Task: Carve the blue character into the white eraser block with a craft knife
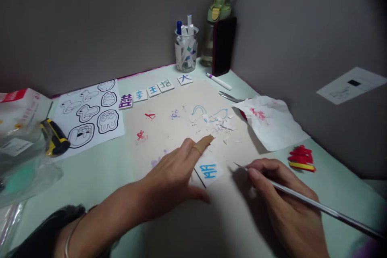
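Observation:
My left hand (173, 171) lies flat on a beige cutting board (169, 129), fingers stretched out, the bandaged forefinger pressing the top of a small white paper square with a blue character (209, 170). My right hand (281, 197) is closed round a thin metal craft knife (317, 205), held like a pen. Its tip points left, just right of the paper square and apart from it.
Paper scraps (220, 125) litter the board. Behind it lie several cut character tiles (154, 90), a marker (218, 81), scissors (229, 96), a pen cup (186, 48), a bottle (219, 20). A sticker sheet (90, 113) and plastic bags (21, 149) sit left; tissue (272, 123) and red cut-outs (301, 158) right.

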`<move>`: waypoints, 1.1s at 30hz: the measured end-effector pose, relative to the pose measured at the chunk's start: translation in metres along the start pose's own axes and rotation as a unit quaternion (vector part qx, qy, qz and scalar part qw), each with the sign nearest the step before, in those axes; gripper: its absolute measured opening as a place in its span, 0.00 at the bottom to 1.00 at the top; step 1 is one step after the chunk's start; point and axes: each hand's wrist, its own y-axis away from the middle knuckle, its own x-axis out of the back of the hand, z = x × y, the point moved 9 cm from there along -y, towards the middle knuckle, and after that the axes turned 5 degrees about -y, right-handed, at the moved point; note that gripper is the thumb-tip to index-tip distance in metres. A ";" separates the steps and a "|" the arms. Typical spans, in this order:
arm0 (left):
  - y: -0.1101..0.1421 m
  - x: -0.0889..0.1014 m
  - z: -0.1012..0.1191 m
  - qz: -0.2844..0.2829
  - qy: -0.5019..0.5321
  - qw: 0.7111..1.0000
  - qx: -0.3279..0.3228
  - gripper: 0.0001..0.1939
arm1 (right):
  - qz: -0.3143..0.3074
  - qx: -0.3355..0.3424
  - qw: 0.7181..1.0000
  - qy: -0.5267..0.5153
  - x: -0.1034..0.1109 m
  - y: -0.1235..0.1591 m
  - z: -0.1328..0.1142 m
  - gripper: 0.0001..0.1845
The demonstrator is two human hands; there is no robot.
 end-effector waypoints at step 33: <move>-0.003 -0.009 -0.002 0.058 0.026 0.998 -0.020 0.51 | -0.096 -0.018 0.994 -0.051 -0.034 0.002 -0.005 0.11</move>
